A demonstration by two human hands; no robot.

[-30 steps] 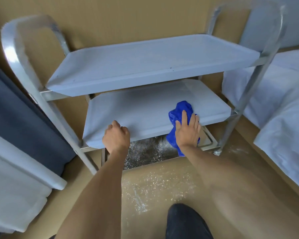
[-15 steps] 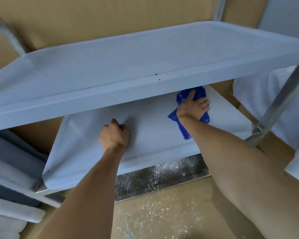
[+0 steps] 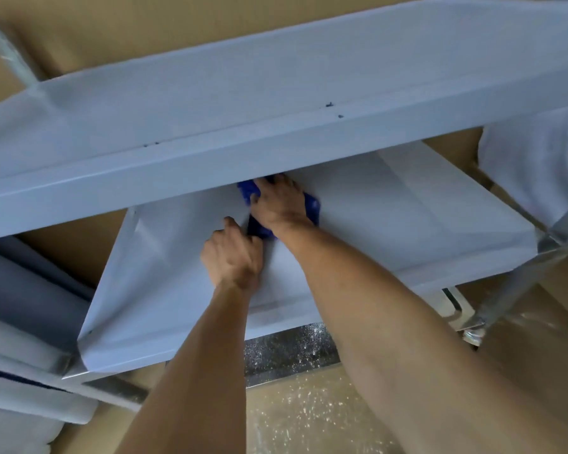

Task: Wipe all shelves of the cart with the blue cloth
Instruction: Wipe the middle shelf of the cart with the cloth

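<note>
At 8 o'clock lie grey and white folded bedding, beside the cart's metal frame. The left arm reaches up from 6 o'clock, forearm nearly straight, to the middle shelf. The left hand sits knuckles-up on the shelf, fingers curled under into a fist; its grip looks closed on nothing, though the fingertips are hidden beneath the hand. Just past it toward 1 o'clock, the right hand lies palm-down on the blue cloth, with fingers spread forward and pressing the cloth flat against the shelf, an open grip. Its fingertips disappear under the front lip of the top shelf, which crosses the view from 9 to 2 o'clock. The cloth is bunched under and around that hand, near the shelf's centre, showing at both sides of the wrist. The right forearm slants in from 4 o'clock. Below, at 6 o'clock, the bottom shelf and the floor carry white specks.
</note>
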